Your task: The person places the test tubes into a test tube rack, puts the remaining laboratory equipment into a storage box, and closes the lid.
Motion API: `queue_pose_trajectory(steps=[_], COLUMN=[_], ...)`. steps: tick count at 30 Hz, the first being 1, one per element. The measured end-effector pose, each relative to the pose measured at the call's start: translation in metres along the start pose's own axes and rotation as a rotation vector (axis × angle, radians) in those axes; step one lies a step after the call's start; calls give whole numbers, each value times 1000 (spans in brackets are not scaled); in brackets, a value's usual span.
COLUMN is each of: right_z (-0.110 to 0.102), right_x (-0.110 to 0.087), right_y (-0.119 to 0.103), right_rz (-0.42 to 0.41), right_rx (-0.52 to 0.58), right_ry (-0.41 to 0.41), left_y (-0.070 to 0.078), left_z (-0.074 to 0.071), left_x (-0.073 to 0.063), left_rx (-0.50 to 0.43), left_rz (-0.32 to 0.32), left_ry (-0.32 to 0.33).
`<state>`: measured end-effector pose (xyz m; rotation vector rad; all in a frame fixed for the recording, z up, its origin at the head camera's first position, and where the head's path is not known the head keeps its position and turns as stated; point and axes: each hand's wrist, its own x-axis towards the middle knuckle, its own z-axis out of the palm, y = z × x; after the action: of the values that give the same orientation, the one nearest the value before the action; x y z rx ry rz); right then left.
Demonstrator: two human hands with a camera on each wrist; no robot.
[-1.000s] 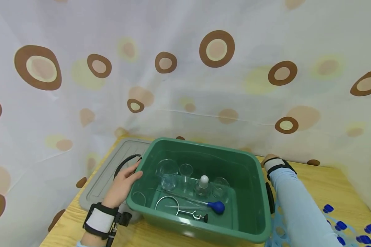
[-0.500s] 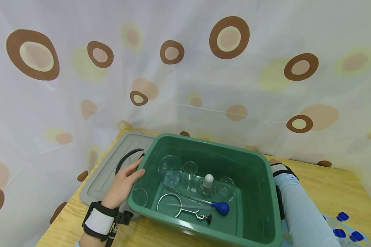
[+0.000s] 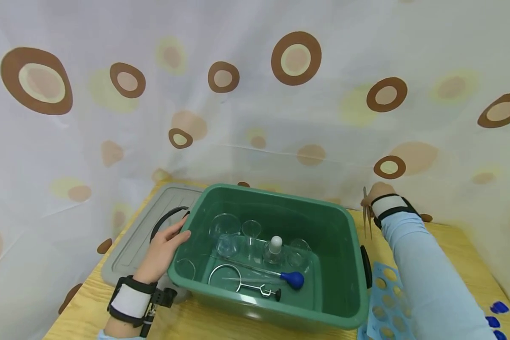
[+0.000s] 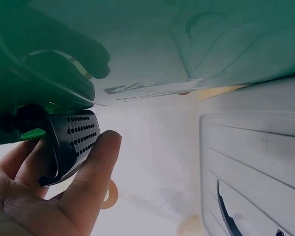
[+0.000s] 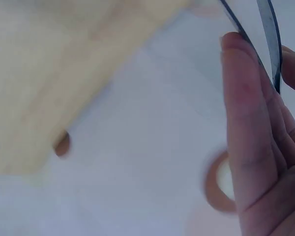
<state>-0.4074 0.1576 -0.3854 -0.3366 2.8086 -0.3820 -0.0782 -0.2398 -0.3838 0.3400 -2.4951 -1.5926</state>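
Observation:
My left hand [image 3: 159,252] is at the left end of a green plastic tub [image 3: 337,278]; in the left wrist view its fingers curl round the tub's black perforated handle [image 4: 83,135]. Past the tub's far right corner, my right hand [image 3: 380,191] pinches metal tweezers [image 3: 367,219], points hanging down. The right wrist view shows the tweezers [image 5: 271,32] between thumb and fingers. Inside the tub lie clear glassware, a white-capped glass bottle [image 3: 274,250], a glass tube with a blue bulb [image 3: 294,280] and a metal ring clamp [image 3: 258,288].
A grey lid [image 3: 136,245] with a black handle lies left of the tub. Right of it, partly under my sleeve, is a light-blue rack [image 3: 374,296] with round holes. Several blue caps [image 3: 499,307] sit near the table's right edge. A patterned curtain [image 3: 255,113] hangs behind.
My right hand, earlier mostly hidden beyond the tub's right side, has risen into sight with the tweezers. My left hand stays at the tub's left end.

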Motion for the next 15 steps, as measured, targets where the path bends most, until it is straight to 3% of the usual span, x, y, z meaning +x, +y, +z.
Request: queue_pose_trajectory(steps=[2,6,10,15], right_z=[-27,-61,-78,-94], right_x=[-14,-15,-23,-58], right_y=[-23,-46,-66,-102], right_rz=[-51,-155,-269,-474], right_rx=[-12,53,172,100], right_ry=[46,111,89,118], left_y=[-1,-5,-12,-19], left_z=[-3,-9,-13,-10], left_x=[6,17,18,18], left_rx=[5,28,38,35], left_rz=[12,27,11,3], left_ry=[7,20,18,17])
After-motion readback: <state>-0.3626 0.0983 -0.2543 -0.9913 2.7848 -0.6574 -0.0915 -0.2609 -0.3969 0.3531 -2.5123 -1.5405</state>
